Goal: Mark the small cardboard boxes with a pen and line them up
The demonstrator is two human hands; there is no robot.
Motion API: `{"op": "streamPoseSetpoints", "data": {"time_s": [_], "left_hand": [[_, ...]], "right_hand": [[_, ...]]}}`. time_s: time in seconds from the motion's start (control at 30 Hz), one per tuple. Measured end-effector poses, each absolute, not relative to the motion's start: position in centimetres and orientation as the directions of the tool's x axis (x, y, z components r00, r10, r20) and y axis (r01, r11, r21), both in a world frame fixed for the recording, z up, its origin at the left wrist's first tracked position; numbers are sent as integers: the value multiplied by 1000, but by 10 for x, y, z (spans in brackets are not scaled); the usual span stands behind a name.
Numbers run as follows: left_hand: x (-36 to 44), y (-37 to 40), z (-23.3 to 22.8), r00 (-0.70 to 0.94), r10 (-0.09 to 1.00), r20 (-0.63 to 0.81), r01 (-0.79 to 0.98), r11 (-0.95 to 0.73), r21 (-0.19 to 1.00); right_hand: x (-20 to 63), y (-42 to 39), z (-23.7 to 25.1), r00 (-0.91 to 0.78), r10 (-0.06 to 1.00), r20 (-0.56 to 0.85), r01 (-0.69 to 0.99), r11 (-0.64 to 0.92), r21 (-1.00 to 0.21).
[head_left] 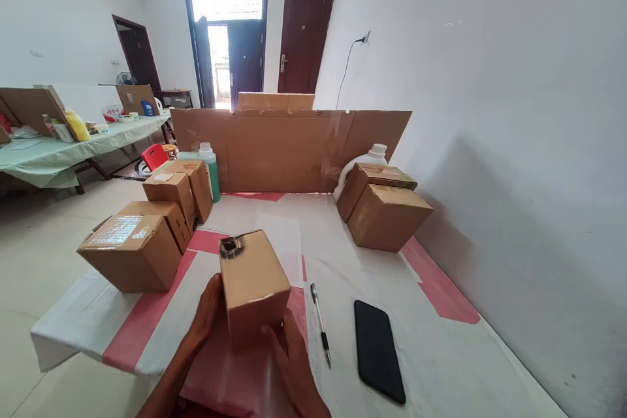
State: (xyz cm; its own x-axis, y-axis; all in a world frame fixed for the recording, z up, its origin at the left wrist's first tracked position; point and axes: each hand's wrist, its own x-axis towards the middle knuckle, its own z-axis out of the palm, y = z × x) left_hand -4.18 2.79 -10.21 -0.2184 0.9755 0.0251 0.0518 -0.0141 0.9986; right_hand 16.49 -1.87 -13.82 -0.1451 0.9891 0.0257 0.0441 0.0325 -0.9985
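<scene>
1. A person stands at the near edge of the tabletop (343, 235), which is covered in white sheeting with red bands.
2. A small cardboard box (252, 281) is held upright just above the near part of the tabletop, between both hands. A dark torn patch shows at its far top corner.
3. The left hand (206, 317) grips the box's left side, thumb up along the near left edge.
4. The right hand (289, 353) grips the box's lower right side, fingers wrapped at the near bottom corner. Both hands are closed on the box.
5. A pen (321, 324) lies on the tabletop just right of the box, running near to far.
6. A black phone (378, 349) lies face down to the right of the pen, apart from it.
7. At the left stands a group of cardboard boxes: a larger taped box (130, 251) nearest the left edge, with smaller boxes (179, 192) behind it toward the far side.
8. A green bottle (209, 170) with a white cap stands just beyond those smaller boxes.
9. At the far right, two stacked boxes (386, 209) sit close to the wall, tilted against each other; a white jug (365, 160) stands behind them.
10. A long cardboard screen (289, 150) stands upright across the far edge of the tabletop.
11. Further left in the room, a second table (59, 153) with a pale green cover carries assorted items, too small to identify.
</scene>
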Motion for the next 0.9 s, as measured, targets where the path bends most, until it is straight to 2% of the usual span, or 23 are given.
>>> {"op": "streamPoseSetpoints", "data": {"time_s": [0.1,0.2,0.23,0.3,0.4,0.47,0.53,0.67,0.73,0.83,0.9], "left_hand": [[-63,-8,-93,-152,988,-28,128,48,991],[-79,-34,-69,-120,993,16,242,14,970],[-82,-39,-61,-135,990,50,263,-13,965],[-81,-44,-47,-184,976,116,262,-65,963],[-73,-38,-39,-259,949,179,204,-128,971],[-66,-29,-44,-271,944,185,189,-137,972],[-58,-20,-56,-288,943,164,176,-116,978],[-38,-18,-88,-300,952,55,98,-26,995],[-28,-25,-98,-296,955,37,100,-8,995],[-8,-28,-94,-267,956,122,201,-69,977],[14,-19,-81,-139,970,199,247,-161,956]], "right_hand": [[176,-21,-120,-40,998,-50,30,-49,-998],[185,-18,-94,128,987,-99,29,-104,-994],[186,-18,-85,129,985,-114,10,-117,-993],[183,-21,-70,25,991,-132,-54,-130,-990],[179,-26,-59,-172,981,-85,-147,-111,-983],[179,-24,-60,-205,978,-37,-163,-71,-984],[182,-18,-66,-187,982,-11,-118,-34,-992],[189,-8,-76,-147,989,27,95,41,-995],[192,-8,-77,-126,991,54,133,71,-989],[203,-11,-75,-24,994,107,89,109,-990],[222,-9,-75,101,987,125,66,119,-991]]}}
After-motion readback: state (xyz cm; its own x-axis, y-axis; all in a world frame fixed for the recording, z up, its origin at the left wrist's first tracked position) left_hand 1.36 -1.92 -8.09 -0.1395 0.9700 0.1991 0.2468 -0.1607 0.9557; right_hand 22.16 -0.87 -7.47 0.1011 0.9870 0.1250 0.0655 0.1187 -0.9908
